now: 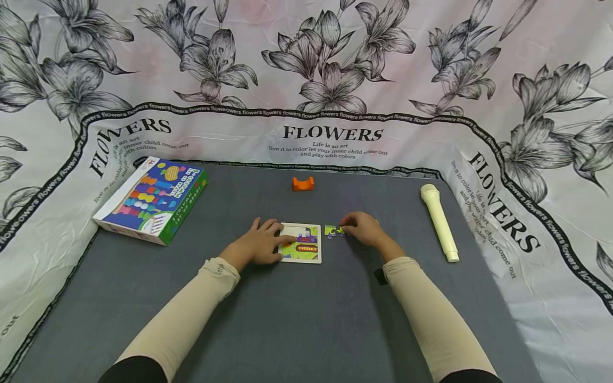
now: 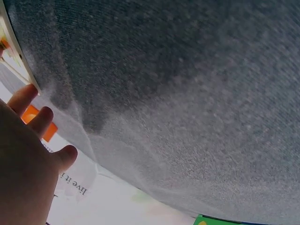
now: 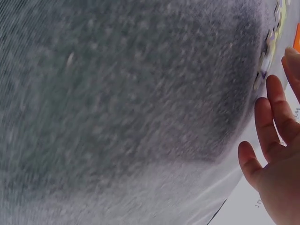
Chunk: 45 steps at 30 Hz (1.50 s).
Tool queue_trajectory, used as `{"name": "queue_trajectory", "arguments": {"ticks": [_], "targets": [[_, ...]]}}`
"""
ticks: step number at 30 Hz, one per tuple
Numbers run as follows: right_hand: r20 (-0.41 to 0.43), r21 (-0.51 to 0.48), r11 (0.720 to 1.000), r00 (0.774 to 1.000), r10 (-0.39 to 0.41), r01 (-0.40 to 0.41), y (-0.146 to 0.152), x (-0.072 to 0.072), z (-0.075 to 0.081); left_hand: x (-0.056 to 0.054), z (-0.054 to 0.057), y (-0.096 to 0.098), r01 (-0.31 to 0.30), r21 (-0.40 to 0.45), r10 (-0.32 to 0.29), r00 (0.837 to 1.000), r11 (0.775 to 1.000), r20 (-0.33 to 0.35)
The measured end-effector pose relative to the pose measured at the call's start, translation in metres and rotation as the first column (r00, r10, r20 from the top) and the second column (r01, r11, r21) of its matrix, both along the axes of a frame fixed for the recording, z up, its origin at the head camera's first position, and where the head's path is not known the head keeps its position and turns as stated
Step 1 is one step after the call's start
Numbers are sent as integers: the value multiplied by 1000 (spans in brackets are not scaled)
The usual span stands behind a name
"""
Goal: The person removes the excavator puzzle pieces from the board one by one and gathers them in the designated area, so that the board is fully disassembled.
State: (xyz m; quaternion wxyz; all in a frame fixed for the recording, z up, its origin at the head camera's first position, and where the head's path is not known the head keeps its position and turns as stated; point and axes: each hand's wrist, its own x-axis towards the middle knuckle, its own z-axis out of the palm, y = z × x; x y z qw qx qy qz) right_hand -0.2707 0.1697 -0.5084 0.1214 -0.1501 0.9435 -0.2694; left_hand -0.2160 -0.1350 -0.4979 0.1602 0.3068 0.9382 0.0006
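A small jigsaw puzzle in a white frame lies at the middle of the table, showing a yellow-green and purple picture. My left hand rests over its left side with fingers spread, one finger extended onto the picture and the thumb near the lower edge. In the left wrist view, a fingertip is right at the frame's corner. Just right of the frame lies a loose yellow-green puzzle piece. Beside it my right hand pinches another puzzle piece between thumb and forefinger, partly hidden by the fingertips.
Behind the puzzle stands an orange block with a curved top. A blue and green game box lies at the back left. On the right is a pale yellow microphone-shaped stick. A flower-printed cloth borders the grey table.
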Motion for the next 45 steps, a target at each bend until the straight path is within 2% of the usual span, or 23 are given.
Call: {"name": "queue_trajectory", "arguments": {"ticks": [5, 9, 15, 18, 21, 25, 34, 41, 45], "targets": [[-36, 4, 1000, 999, 13, -12, -14, 0, 1, 0, 2, 4, 1, 21, -1, 1000, 1000, -10], [-61, -3, 997, 995, 78, -79, -35, 0, 4, 1, 1, 8, 2, 1, -2, 999, 1000, -51], [-139, 115, 965, 958, 252, -237, -61, 2, 6, 5, -3, 18, -12, -90, 5, 996, 996, -84], [-158, 172, 946, 940, 302, -275, -66, 3, 6, 6, -5, 24, -13, -126, 1, 995, 992, -99], [-153, 195, 936, 933, 325, -294, -69, 4, 5, 7, -6, 27, -15, -146, -2, 993, 989, -114], [-139, 214, 928, 931, 338, -305, -72, 6, 5, 7, -7, 30, -23, -166, 3, 993, 986, -118], [-140, 228, 929, 934, 328, -292, -74, 5, 6, 6, -4, 31, -30, -187, 9, 993, 982, -115], [-149, 201, 941, 941, 305, -273, -75, 3, 5, 6, -2, 31, -35, -197, 15, 995, 980, -101], [-144, 153, 955, 950, 276, -254, -76, 2, 8, 6, -2, 31, -31, -200, 11, 995, 979, -99]]}}
